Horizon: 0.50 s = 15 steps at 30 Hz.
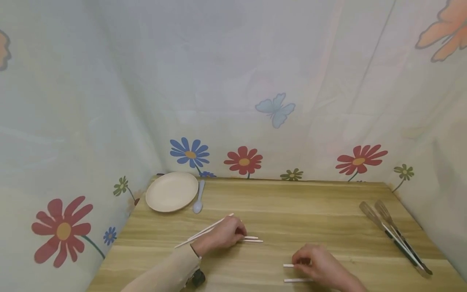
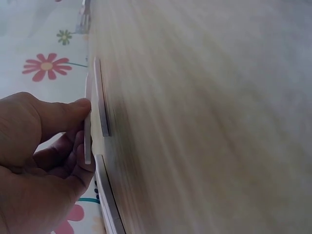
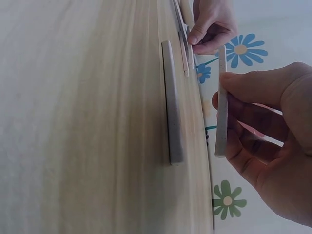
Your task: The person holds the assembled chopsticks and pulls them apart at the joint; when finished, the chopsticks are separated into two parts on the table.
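My left hand [image 1: 223,233] pinches a short, thin white stick [image 2: 87,146] between thumb and fingers, just above the table. Another white stick [image 2: 100,100] lies on the wood beside it. Longer-looking pale sticks [image 1: 197,236] lie slanted behind and left of this hand, partly covered by it. On the right, my right hand [image 1: 322,265] holds a flat white stick [image 3: 222,117] by thumb and fingertips, raised off the surface. Below it a similar stick [image 3: 171,107] rests on the table, its right end hidden by the hand in the head view.
A cream plate [image 1: 171,192] stands at the table's back left corner, with a pale blue spoon [image 1: 198,198] beside it. Two tongs-like utensils with green-and-white handles [image 1: 401,243] lie near the right edge. Flowered curtains [image 1: 277,138] enclose the wooden table [image 1: 310,215].
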Each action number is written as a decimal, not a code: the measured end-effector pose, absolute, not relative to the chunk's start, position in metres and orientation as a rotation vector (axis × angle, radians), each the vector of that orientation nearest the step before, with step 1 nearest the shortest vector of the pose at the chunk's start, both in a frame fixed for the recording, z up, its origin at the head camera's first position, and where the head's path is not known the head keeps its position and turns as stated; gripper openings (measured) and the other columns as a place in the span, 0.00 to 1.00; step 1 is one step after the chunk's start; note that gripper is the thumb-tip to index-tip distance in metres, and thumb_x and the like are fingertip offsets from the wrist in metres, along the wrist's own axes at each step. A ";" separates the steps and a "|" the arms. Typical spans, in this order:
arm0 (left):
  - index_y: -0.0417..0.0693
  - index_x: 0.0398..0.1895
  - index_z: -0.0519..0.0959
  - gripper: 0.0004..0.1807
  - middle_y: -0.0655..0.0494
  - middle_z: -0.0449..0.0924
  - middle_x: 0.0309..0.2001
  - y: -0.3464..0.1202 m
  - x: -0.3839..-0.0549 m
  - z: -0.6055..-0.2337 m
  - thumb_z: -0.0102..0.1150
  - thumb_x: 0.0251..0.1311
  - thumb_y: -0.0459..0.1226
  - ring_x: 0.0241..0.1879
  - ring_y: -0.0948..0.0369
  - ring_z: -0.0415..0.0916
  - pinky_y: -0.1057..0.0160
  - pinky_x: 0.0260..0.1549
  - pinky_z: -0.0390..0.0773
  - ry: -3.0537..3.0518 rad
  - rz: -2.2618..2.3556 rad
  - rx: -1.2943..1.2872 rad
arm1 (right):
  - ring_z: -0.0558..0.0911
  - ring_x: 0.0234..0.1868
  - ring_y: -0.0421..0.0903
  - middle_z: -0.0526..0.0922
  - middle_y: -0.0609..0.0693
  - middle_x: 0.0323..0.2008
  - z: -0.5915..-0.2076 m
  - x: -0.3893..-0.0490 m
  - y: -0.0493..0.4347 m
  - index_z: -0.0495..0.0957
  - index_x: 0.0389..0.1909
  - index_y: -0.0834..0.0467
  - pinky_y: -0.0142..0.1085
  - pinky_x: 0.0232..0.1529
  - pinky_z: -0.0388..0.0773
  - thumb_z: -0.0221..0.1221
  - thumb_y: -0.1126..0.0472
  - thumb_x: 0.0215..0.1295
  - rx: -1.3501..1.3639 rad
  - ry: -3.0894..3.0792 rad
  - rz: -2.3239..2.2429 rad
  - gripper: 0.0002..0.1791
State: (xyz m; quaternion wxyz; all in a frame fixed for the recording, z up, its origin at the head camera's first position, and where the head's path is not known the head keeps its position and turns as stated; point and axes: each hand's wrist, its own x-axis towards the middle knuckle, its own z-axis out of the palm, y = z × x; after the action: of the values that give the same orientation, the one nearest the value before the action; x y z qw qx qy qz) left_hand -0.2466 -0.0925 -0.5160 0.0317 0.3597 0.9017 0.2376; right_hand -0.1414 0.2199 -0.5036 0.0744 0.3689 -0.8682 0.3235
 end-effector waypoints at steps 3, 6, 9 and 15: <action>0.50 0.29 0.87 0.03 0.66 0.83 0.27 -0.093 -0.248 -0.516 0.69 0.53 0.33 0.29 0.73 0.73 0.74 0.33 0.74 2.776 0.744 1.131 | 0.74 0.31 0.27 0.82 0.38 0.28 -0.503 -0.141 0.222 0.84 0.30 0.51 0.27 0.28 0.76 0.68 0.64 0.54 1.096 -2.672 0.987 0.05; 0.50 0.28 0.87 0.03 0.66 0.82 0.26 -0.092 -0.248 -0.515 0.70 0.51 0.32 0.28 0.73 0.73 0.74 0.33 0.74 2.777 0.744 1.152 | 0.74 0.31 0.27 0.82 0.37 0.29 -0.503 -0.141 0.222 0.84 0.30 0.50 0.27 0.28 0.76 0.68 0.63 0.54 1.100 -2.691 0.980 0.05; 0.49 0.28 0.87 0.03 0.66 0.82 0.26 -0.092 -0.248 -0.514 0.70 0.51 0.32 0.28 0.73 0.72 0.74 0.32 0.74 2.783 0.736 1.142 | 0.73 0.31 0.27 0.82 0.36 0.28 -0.504 -0.140 0.222 0.83 0.30 0.49 0.27 0.27 0.75 0.68 0.64 0.54 1.109 -2.680 0.969 0.06; 0.49 0.29 0.87 0.03 0.65 0.83 0.26 -0.092 -0.249 -0.513 0.70 0.52 0.32 0.27 0.74 0.73 0.75 0.31 0.74 2.770 0.734 1.119 | 0.74 0.31 0.28 0.81 0.34 0.29 -0.503 -0.141 0.222 0.83 0.29 0.48 0.27 0.27 0.73 0.68 0.62 0.56 1.126 -2.690 0.986 0.05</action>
State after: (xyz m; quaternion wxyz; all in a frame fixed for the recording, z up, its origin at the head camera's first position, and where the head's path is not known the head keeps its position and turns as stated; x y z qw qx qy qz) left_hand -0.2495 -0.0918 -0.5130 0.0325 0.3636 0.8999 0.2385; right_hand -0.1414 0.2222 -0.5030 0.0315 0.3656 -0.8734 0.3200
